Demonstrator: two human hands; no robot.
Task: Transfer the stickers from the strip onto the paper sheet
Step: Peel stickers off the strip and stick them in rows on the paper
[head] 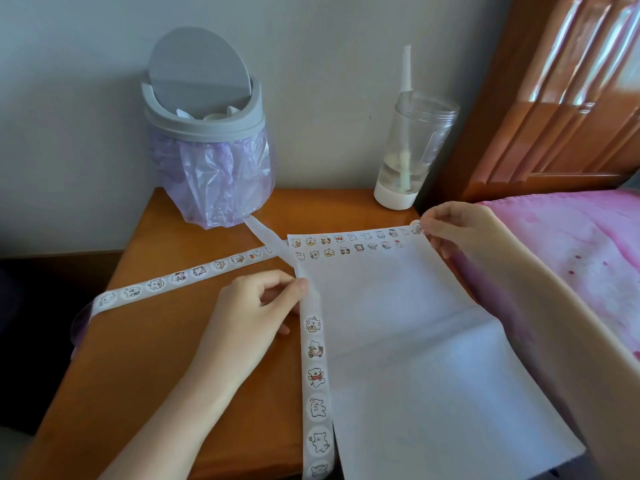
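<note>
A white paper sheet [408, 341] lies on the wooden table, with two rows of small cartoon stickers along its far edge. A long sticker strip [316, 375] runs along the sheet's left edge, crosses itself near the far left corner and trails left across the table. My left hand [252, 317] pinches the strip at the sheet's left edge. My right hand [457, 230] pinches a round sticker [415, 227] at the sheet's far right corner.
A grey swing-lid bin [204, 109] with a purple bag stands at the table's [145, 341] back left. A clear tumbler [412, 147] with a straw stands at the back right. A pink bedsheet [571, 244] and wooden headboard [554, 109] lie to the right.
</note>
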